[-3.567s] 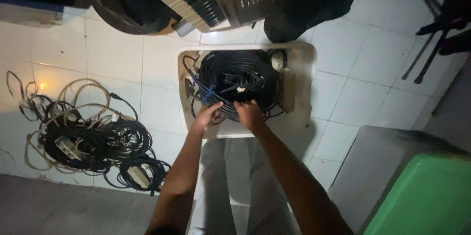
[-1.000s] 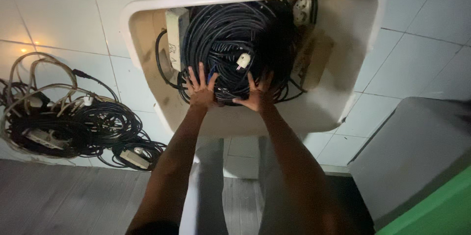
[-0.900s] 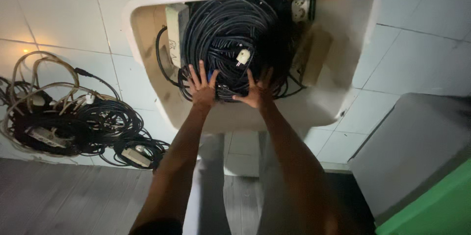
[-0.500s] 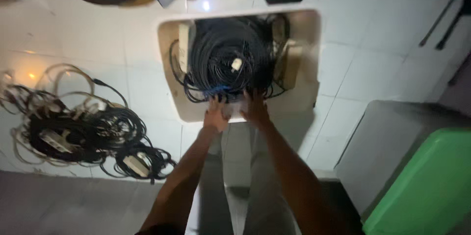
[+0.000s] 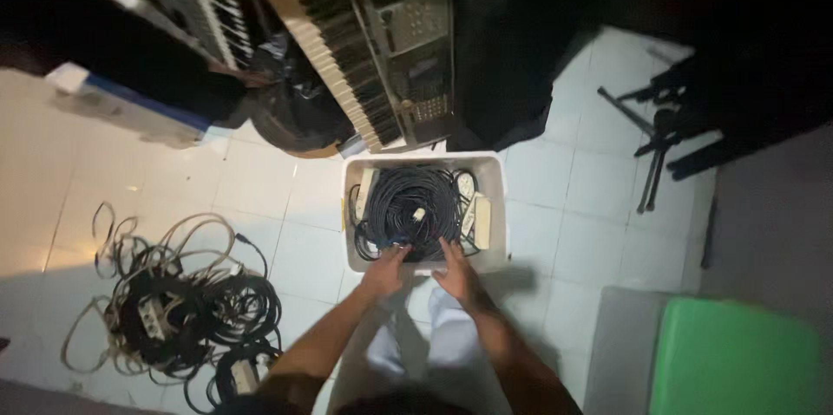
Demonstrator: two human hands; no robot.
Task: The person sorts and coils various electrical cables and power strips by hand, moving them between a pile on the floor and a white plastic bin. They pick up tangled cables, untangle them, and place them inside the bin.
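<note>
Since half-second-earlier frame: view pulled back and up; keyboards now in sight beyond bin.
Both hands at near rim of white bin on floor.
Left hand and right hand: fingers spread, resting on black cable coil inside bin; no clenched hold visible.
Step, as judged: settling coil in bin.
Loose cable tangle lies well apart, left.
</note>
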